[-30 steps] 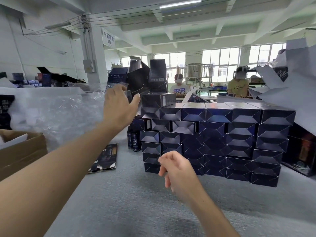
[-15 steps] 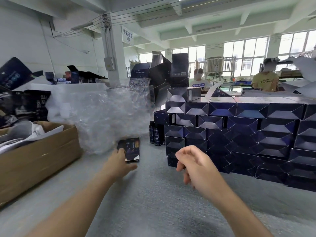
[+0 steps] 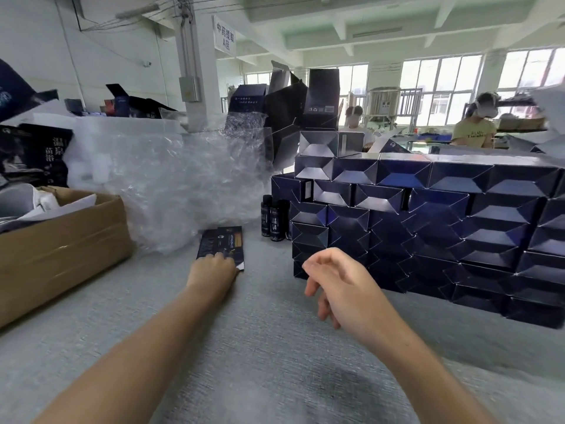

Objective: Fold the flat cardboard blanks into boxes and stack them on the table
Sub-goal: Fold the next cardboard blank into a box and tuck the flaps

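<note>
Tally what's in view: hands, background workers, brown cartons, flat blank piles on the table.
hands: 2, left hand and right hand
background workers: 2
brown carton: 1
flat blank pile: 1
total: 6

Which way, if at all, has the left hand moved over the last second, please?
Yes. The left hand dropped from the top left corner of the stack of boxes to the flat blank on the table.

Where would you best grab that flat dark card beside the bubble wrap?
Probably the near edge, coming from the person's side: the flat blank lies flush on the table, bubble wrap crowds its far left, and its near right corner looks slightly lifted.
</note>
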